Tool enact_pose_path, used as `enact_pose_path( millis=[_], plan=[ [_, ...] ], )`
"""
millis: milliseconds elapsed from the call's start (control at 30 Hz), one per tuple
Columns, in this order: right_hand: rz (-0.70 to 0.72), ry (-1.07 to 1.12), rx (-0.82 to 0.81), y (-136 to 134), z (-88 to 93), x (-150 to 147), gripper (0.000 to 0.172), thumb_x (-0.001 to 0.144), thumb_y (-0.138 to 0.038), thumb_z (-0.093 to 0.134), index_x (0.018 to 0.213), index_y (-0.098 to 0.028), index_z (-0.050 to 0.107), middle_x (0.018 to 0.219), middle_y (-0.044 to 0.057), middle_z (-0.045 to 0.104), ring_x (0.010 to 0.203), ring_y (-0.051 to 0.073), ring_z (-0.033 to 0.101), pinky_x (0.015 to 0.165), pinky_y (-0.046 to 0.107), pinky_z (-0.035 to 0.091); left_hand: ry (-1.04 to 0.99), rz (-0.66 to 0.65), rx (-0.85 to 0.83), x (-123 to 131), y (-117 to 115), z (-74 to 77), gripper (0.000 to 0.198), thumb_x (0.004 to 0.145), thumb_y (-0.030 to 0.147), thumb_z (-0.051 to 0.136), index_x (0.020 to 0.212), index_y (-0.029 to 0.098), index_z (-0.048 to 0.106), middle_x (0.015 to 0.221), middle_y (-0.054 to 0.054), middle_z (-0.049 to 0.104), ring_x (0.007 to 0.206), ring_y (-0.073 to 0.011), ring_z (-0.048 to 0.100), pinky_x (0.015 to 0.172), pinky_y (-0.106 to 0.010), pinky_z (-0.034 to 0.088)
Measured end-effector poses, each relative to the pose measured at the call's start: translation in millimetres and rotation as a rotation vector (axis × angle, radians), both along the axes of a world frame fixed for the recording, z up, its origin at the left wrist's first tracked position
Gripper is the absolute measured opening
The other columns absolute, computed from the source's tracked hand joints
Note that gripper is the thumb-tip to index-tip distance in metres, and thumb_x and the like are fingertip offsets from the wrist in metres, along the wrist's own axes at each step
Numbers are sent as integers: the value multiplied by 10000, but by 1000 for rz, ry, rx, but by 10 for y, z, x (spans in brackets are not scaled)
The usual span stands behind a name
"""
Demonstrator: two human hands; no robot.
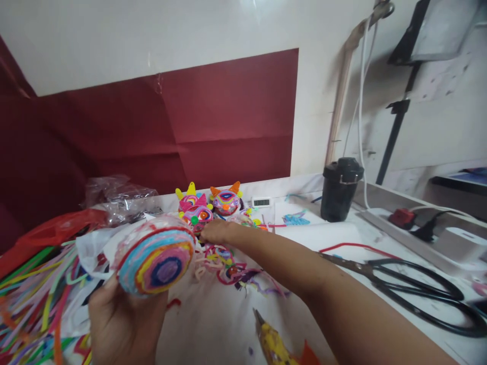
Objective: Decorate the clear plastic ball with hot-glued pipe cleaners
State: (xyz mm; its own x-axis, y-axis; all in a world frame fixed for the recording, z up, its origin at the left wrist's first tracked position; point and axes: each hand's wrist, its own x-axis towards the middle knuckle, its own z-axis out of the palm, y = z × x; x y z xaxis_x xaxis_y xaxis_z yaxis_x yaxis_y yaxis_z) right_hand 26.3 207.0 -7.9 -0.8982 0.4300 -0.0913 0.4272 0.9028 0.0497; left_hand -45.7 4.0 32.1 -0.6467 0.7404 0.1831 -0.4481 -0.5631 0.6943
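My left hand is closed around a rounded craft piece, raised over the table at the left. Coiled fuzzy strips ring its face: purple, blue, pink, yellow, light blue and red. Clear plastic seems to cover its back. My right hand reaches far forward, its fingers curled down among the decorations at the back; what they grip, if anything, is hidden. Beside it stand a pink face-like craft with a green nose and another face craft with orange ears. Loose bits of pipe cleaner lie just nearer.
Pipe cleaners pile up at the left beside a red plastic bag. Black-handled scissors lie at the right, near a black lidded cup. A yellow pointed tool lies at the front. A small digital clock stands behind.
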Motion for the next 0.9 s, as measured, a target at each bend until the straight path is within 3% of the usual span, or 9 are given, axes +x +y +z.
enact_pose_path(
  millis=[133, 267, 400, 533, 667, 833, 900],
  plan=[
    [8, 4, 9, 64, -28, 31, 293, 922, -291, 570, 1185, -164, 566, 1191, 87, 602, 989, 224, 625, 822, 428, 538, -67, 32, -18, 5, 50, 22, 347, 726, 275, 593, 1059, 303, 685, 961, 52, 770, 1093, -254, 619, 855, -352, 553],
    [-17, 128, -3, 106, 114, 173, 289, 921, -291, 571, 1180, -162, 569, 1184, 86, 605, 985, 223, 626, 820, 428, 539, -96, 32, -6, 24, 56, 39, 352, 717, 270, 595, 1055, 277, 690, 950, 31, 771, 1076, -268, 624, 829, -361, 557],
    [-56, 393, -59, 106, 361, 364, 267, 920, -296, 574, 1147, -156, 584, 1153, 80, 618, 964, 216, 631, 812, 421, 539, -96, -11, 6, 0, 78, 14, 323, 737, 272, 584, 1039, 258, 695, 947, 18, 770, 1050, -279, 634, 823, -379, 556],
    [-124, 729, -191, 62, 572, 572, 194, 927, -205, 535, 1096, -128, 590, 920, 37, 662, 800, 164, 647, 715, 333, 541, -49, -85, 25, -10, 117, -40, 314, 753, 299, 576, 1035, 231, 696, 984, -3, 761, 1048, -279, 632, 870, -395, 540],
    [-184, 977, -383, -106, 696, 887, 170, 914, -155, 456, 969, -100, 608, 686, -9, 609, 601, 107, 594, 581, 234, 487, 11, -186, -24, 54, 109, -74, 260, 765, 273, 570, 977, 227, 714, 958, -20, 761, 1004, -262, 655, 847, -365, 558],
    [-229, 1131, -600, -435, 673, 1413, 137, 843, -191, 478, 828, -125, 597, 663, 13, 618, 529, 100, 566, 508, 228, 441, 93, -340, -71, 155, 97, -175, 184, 738, 268, 615, 865, 189, 724, 910, -42, 763, 891, -253, 689, 786, -357, 577],
    [-274, 1183, -637, -531, 618, 1606, 138, 823, -210, 480, 823, -132, 594, 654, -2, 583, 447, 73, 477, 433, 213, 359, 125, -341, -87, 188, 118, -238, 139, 698, 269, 651, 785, 179, 710, 888, -49, 763, 867, -260, 695, 754, -358, 582]
  ],
)
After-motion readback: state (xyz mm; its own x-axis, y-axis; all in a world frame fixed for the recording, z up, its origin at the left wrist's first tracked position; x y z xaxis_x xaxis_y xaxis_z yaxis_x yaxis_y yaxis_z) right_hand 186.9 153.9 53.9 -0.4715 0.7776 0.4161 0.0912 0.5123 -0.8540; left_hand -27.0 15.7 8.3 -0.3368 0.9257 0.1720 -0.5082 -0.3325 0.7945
